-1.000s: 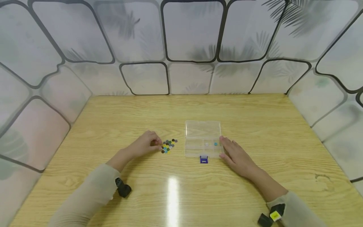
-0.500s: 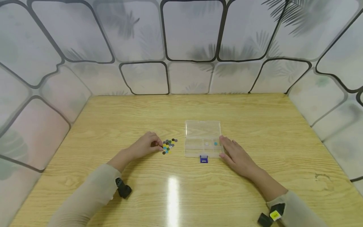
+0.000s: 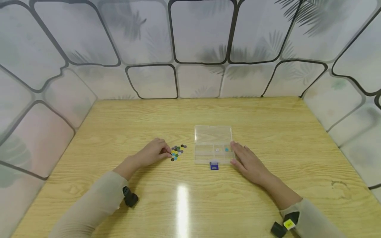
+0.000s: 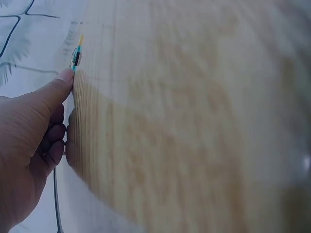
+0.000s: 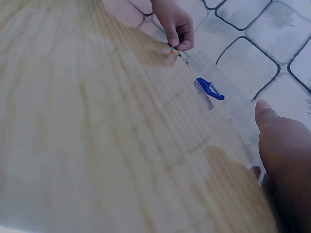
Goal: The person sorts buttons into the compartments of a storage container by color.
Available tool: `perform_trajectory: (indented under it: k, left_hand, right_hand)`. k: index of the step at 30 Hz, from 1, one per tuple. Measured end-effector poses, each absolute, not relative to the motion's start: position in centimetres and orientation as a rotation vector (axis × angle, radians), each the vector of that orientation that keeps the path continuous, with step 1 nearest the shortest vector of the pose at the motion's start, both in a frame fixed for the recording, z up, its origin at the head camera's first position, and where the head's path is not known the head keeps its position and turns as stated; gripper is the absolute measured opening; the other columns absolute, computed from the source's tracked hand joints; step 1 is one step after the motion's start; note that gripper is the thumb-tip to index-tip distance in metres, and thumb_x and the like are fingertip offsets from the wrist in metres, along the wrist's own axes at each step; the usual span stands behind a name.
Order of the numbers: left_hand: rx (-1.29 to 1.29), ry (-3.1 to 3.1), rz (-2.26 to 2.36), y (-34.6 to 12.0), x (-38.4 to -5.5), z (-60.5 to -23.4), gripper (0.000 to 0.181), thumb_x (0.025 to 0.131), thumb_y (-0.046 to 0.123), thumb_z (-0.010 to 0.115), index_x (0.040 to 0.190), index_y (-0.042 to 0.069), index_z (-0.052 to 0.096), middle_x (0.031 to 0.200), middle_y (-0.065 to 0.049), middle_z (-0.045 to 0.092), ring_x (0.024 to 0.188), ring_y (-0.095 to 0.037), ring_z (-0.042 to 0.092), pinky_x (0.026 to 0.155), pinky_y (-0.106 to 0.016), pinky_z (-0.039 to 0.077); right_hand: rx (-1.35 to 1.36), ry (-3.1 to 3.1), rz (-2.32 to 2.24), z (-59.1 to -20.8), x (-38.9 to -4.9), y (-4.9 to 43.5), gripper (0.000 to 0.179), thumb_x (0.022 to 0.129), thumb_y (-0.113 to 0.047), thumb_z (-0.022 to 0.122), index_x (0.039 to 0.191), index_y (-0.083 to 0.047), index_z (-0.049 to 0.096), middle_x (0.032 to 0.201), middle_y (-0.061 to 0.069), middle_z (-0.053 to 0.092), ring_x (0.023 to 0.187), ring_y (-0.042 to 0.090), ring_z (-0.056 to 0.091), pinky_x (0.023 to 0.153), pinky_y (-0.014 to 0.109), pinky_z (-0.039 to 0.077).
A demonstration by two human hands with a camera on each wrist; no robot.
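Table [image 3: 253,119] gleams beneath coloured discs [image 3: 177,155]; leaf-patterned walls [image 3: 202,33] border it.

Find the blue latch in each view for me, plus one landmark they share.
Head: latch just right of centre, below the middle, at the box's near edge.
Left wrist: not in it.
Right wrist: right of centre, above the middle, below the left hand.
Shared landmark: the left hand, beside the coloured discs in all three.
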State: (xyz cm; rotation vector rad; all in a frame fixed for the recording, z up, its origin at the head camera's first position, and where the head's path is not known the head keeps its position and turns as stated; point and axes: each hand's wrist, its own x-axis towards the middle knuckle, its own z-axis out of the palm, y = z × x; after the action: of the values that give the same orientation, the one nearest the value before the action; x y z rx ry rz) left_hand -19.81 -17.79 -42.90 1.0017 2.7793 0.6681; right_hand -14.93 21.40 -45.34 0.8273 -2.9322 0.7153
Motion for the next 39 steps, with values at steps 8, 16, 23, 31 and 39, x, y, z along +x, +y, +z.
perform_trajectory:
  k: [8,16,23,31,39]
  left_hand:
    - [1.046,2.809,0.63,-17.6,-19.6,-43.1,0.009,0.089,0.025,0.067,0.09,0.016,0.067,0.078,0.009,0.053,0.074,-0.009,0.04,0.071,-0.028,0.035]
    - [1.044,2.865,0.653,-17.8,-19.4,-43.0,0.012,0.085,0.027,0.07,0.089,0.016,0.067,0.083,0.007,0.058,0.077,-0.009,0.043,0.071,-0.029,0.039]
    - [1.115,2.907,0.585,-17.5,-19.4,-42.6,0.017,0.085,0.028,0.07,0.092,0.013,0.066,0.086,0.004,0.06,0.083,-0.012,0.05,0.076,-0.032,0.044]
    - [1.144,2.948,0.567,-16.8,-19.5,-42.2,0.018,0.084,0.026,0.07,0.093,0.011,0.067,0.087,0.003,0.06,0.081,-0.012,0.048,0.073,-0.028,0.043]
    - [1.092,2.957,0.664,-15.9,-19.7,-41.0,0.014,0.083,0.022,0.071,0.09,0.01,0.067,0.085,0.002,0.058,0.081,-0.014,0.046,0.073,-0.029,0.043]
  right_hand:
    - [0.82,-2.946,0.702,-45.2,-14.8,21.5,0.063,0.101,-0.032,0.043,0.15,-0.002,0.017,0.154,0.016,0.022,0.141,0.035,0.022,0.114,0.049,0.014]
    - [0.823,-2.941,0.712,-45.1,-14.9,21.4,0.063,0.101,-0.032,0.044,0.15,-0.003,0.018,0.154,0.015,0.023,0.141,0.034,0.023,0.114,0.048,0.013]
    - [0.83,-2.923,0.706,-45.4,-14.9,21.5,0.062,0.101,-0.032,0.044,0.15,-0.003,0.019,0.154,0.016,0.024,0.14,0.035,0.024,0.115,0.046,0.013]
    - [0.833,-2.904,0.702,-45.3,-14.8,21.4,0.062,0.1,-0.031,0.045,0.149,-0.001,0.02,0.153,0.017,0.026,0.139,0.036,0.025,0.114,0.047,0.015]
    - [0.825,-2.936,0.702,-45.3,-14.9,21.4,0.063,0.101,-0.031,0.045,0.15,-0.002,0.019,0.154,0.016,0.024,0.141,0.035,0.023,0.115,0.046,0.013]
